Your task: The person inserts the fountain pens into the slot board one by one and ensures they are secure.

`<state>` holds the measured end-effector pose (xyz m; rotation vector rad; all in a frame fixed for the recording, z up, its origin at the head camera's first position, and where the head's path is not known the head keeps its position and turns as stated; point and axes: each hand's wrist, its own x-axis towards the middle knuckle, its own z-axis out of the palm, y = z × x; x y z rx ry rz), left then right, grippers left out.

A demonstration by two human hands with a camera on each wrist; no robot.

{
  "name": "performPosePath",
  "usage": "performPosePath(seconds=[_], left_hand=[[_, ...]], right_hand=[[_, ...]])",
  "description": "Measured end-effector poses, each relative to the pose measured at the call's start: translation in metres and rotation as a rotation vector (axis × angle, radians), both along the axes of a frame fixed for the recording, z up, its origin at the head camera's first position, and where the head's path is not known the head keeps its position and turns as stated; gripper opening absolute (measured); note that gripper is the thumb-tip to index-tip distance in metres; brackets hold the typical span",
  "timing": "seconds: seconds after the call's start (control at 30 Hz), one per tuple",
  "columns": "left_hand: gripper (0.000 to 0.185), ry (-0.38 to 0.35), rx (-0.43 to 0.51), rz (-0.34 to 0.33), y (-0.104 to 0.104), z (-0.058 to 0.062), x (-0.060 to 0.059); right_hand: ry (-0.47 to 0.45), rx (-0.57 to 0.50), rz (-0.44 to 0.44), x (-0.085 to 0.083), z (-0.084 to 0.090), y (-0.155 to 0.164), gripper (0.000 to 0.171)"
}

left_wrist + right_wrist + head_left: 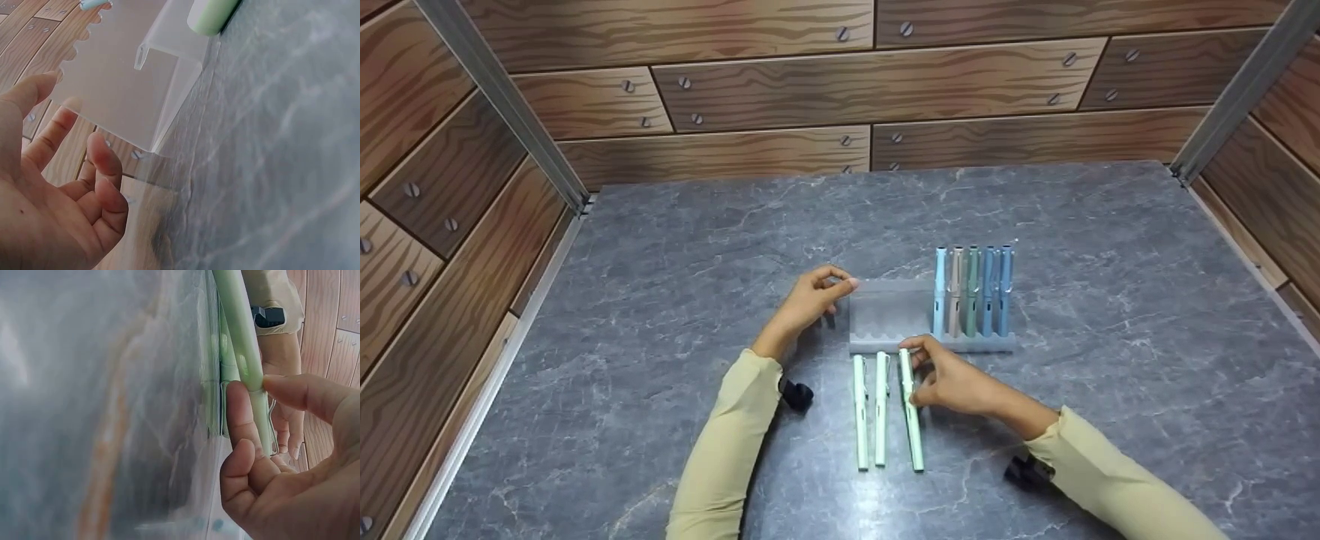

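A clear plastic pen stand [889, 315] stands upright on the table, with a notched ledge along its front. My left hand [814, 294] is at its upper left corner, pinching the edge between thumb and index finger; the other fingers curl loosely in the left wrist view. My right hand [956, 379] pinches a light green pen [913, 435] between thumb and fingers, in front of the ledge. Two more light green pens, one on the left [860, 420] and one beside it [881, 420], lie side by side on the table. The stand's back is hidden.
Several pens fill the stand's right half: a light blue pen [939, 292], a beige pen [956, 300], a dark green pen [973, 300] and blue pens [1005, 296]. The grey marbled table [697, 240] is bordered by wood-patterned walls [765, 90].
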<state>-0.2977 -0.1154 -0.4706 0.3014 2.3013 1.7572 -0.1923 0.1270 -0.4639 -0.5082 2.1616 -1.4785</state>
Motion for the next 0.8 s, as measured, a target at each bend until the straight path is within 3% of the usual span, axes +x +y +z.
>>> performPosePath(seconds=[0.47,0.8], left_hand=[[0.027,-0.014,0.02,-0.002,0.0,0.0,0.0],[0.024,-0.012,0.01,0.006,0.001,0.004,0.003]], right_hand=[[-0.042,-0.049,0.013,-0.001,0.0,0.0,0.074],[-0.048,-0.114,-0.001,-0.004,0.011,0.006,0.074]])
